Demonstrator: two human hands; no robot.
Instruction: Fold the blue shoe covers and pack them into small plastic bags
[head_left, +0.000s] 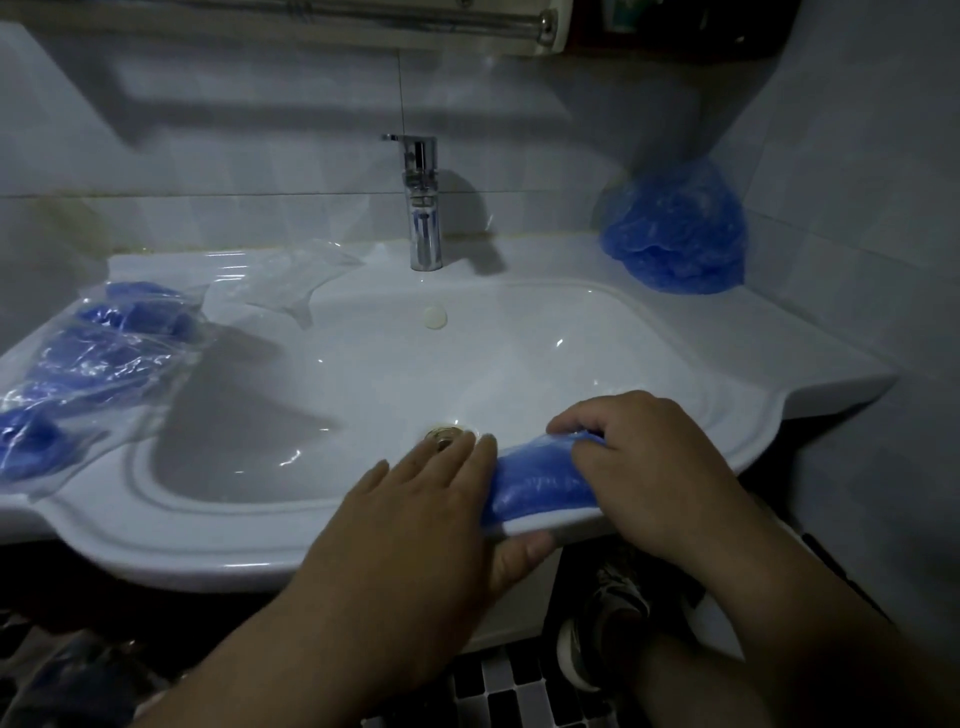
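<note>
1 shoe cover lies pinched under right hand.

Ahead of fingers: open basin | beyond: faucet | far left: packed bags | far right: loose shoe covers

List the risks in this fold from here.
The shoe cover lies on the sink's narrow front rim; if the right hand or left hand lets go, it may slide into the basin or off the edge. The packed bags at the left rim might slip in too.
</note>
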